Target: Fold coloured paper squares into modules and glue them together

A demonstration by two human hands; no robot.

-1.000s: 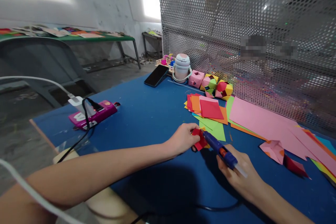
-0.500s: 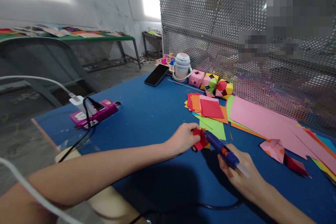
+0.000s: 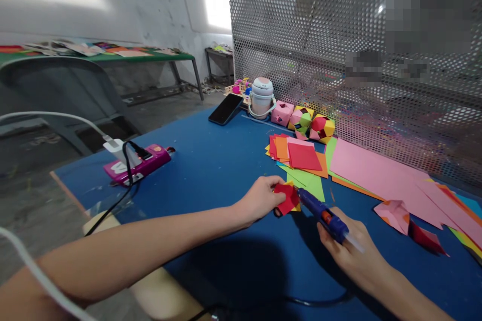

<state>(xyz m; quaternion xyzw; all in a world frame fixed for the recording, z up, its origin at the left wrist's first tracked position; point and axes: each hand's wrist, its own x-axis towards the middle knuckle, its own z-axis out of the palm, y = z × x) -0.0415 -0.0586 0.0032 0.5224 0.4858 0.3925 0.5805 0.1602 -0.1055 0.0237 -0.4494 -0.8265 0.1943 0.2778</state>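
Note:
My left hand [image 3: 263, 195] pinches a small folded paper piece [image 3: 286, 198], red with yellow showing at its edges. Wrapped in my right hand [image 3: 352, 248] is a blue hot glue gun [image 3: 320, 213] with a clear glue stick poking out of its back. The gun's nozzle lies close to the right edge of the red paper; whether it touches, I cannot tell. Just beyond the paper piece are green sheets [image 3: 311, 184] and a stack of red and orange squares [image 3: 304, 155].
Folded paper balls [image 3: 322, 128], a lidded cup [image 3: 261, 98] and a phone [image 3: 226, 109] line the back of the blue table [image 3: 196, 160]. A purple power strip [image 3: 137, 165] sits left. Large pink sheets [image 3: 376, 175] and folded pieces [image 3: 393, 214] lie right. A perforated metal panel [image 3: 286, 25] stands behind.
My right hand and the glue gun have shifted slightly right, so the nozzle has moved from over the red paper to its right edge. The left hand keeps its hold.

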